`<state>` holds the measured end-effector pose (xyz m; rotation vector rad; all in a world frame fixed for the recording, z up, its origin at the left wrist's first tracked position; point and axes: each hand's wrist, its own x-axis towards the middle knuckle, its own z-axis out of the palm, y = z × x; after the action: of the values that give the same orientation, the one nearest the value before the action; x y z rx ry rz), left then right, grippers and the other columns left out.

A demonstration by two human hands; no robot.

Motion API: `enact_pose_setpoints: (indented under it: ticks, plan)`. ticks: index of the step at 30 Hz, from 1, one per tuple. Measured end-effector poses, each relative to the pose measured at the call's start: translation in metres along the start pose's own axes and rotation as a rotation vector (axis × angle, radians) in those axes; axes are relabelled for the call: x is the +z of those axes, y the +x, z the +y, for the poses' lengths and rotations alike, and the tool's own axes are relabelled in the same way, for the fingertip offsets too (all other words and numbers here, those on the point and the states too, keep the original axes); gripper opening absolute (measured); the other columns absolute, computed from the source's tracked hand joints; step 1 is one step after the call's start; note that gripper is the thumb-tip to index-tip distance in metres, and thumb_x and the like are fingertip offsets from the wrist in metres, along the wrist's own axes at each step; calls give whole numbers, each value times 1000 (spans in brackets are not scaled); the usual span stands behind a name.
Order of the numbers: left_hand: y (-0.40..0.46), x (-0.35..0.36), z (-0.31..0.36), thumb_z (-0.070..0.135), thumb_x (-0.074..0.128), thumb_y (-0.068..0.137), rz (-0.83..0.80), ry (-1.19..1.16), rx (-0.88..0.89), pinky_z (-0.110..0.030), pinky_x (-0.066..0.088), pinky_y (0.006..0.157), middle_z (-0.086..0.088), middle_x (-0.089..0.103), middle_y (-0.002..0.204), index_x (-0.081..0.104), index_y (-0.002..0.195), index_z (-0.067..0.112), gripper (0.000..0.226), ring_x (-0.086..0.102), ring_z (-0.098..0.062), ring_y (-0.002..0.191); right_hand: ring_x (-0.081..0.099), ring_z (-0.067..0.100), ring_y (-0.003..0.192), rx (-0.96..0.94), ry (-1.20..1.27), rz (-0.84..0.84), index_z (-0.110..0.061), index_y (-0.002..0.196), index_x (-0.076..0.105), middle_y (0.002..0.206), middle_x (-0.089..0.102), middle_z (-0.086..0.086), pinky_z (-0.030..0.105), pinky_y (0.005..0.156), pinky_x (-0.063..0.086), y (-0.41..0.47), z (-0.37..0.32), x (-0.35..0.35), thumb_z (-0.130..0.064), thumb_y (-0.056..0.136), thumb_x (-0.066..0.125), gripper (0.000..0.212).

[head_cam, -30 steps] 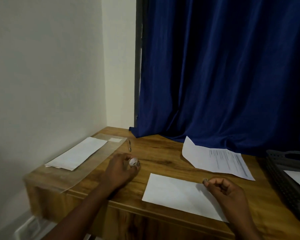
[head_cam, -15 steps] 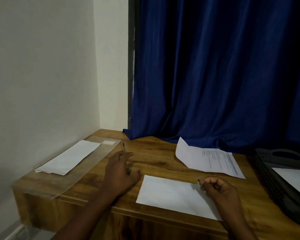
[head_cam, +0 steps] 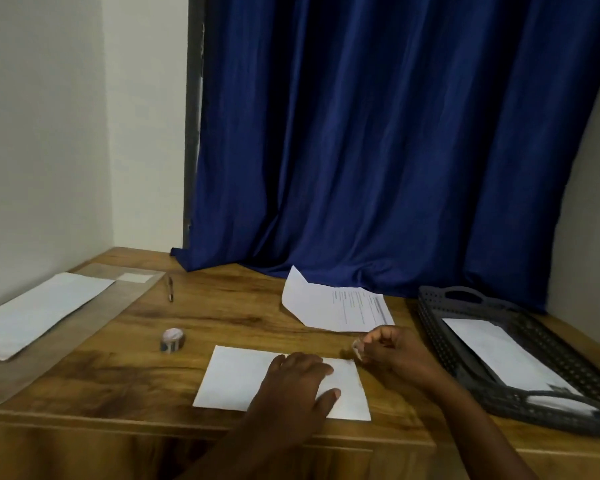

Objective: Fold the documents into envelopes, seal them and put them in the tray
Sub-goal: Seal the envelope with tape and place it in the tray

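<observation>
Sealing envelope (head_cam: 236, 379) w/ tape
L hand (head_cam: 291, 393) flat, pinning it to desk (head_cam: 222, 317); R hand (head_cam: 392, 351) pinches tape piece (head_cam: 356, 348). Lay tape across flap edge, rub flat.

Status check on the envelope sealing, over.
Left hand flat on envelope. Right hand pinching tape piece at its right edge. Tape roll set aside; tray path unobstructed.

We see left hand (head_cam: 297, 386) flat on white envelope (head_cam: 236, 377) at table's (head_cam: 222, 317) near edge. Right hand (head_cam: 392, 351) at its 3 o'clock pinches a tape piece (head_cam: 356, 348). Tape roll (head_cam: 172, 339) at 9 o'clock, printed document (head_cam: 340, 308) at 12, tray (head_cam: 430, 320) at 3 holding another envelope (head_cam: 499, 351).
</observation>
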<state>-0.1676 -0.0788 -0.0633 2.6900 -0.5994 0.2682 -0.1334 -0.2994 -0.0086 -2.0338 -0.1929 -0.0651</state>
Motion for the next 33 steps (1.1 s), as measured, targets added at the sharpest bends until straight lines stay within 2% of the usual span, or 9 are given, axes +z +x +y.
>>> enact_pose_setpoints:
  ticks: [3, 6, 10, 12, 16, 25, 33]
  plan:
    - [-1, 6, -2, 64, 37, 98, 3, 8, -13, -38, 8, 126, 17, 33, 160, 40, 149, 36, 58, 23, -8, 149, 73, 13, 86, -53, -285, -138, -19, 86, 77, 87, 78, -3, 33, 82, 61, 13, -9, -6, -36, 84, 79, 17]
    - [-3, 7, -1, 66, 38, 97, 8, 9, -24, -36, 5, 125, 19, 31, 161, 40, 149, 37, 59, 20, -7, 151, 71, 8, 87, -48, -461, -289, -23, 87, 77, 88, 76, -10, 30, 84, 61, 26, -20, 1, -34, 84, 79, 11]
    - [-3, 6, 2, 68, 50, 91, 39, -76, -85, -32, 28, 120, 17, 39, 154, 38, 144, 38, 62, 35, -8, 141, 69, 9, 87, -57, -613, -368, -22, 88, 76, 88, 75, -7, 29, 84, 58, 40, -26, 15, -28, 85, 79, 7]
    - [-2, 7, 2, 71, 52, 88, 40, -88, -103, -32, 34, 118, 16, 39, 154, 34, 145, 38, 68, 37, -10, 140, 69, 11, 87, -55, -647, -383, -21, 88, 76, 88, 75, -5, 33, 87, 58, 45, -24, 20, -27, 85, 79, 7]
    - [0, 8, 0, 71, 47, 90, 16, -48, -96, -38, 27, 123, 13, 31, 161, 25, 153, 37, 76, 31, -14, 147, 69, 13, 87, -52, -670, -361, -20, 88, 76, 88, 74, -4, 34, 87, 58, 51, -21, 25, -26, 85, 78, 7]
    - [-1, 10, -2, 70, 43, 92, 20, -7, -54, -39, 32, 121, 13, 35, 157, 35, 149, 41, 65, 32, -12, 143, 69, 12, 84, -40, -708, -358, -21, 85, 77, 85, 74, -4, 29, 83, 57, 54, -17, 31, -22, 86, 78, 1]
    - [-3, 8, -2, 70, 41, 93, 0, 19, -49, -38, 30, 121, 11, 33, 158, 36, 148, 46, 60, 30, -14, 143, 67, 12, 83, -30, -697, -355, -18, 89, 78, 83, 72, -6, 26, 81, 56, 55, -15, 33, -23, 87, 76, 5]
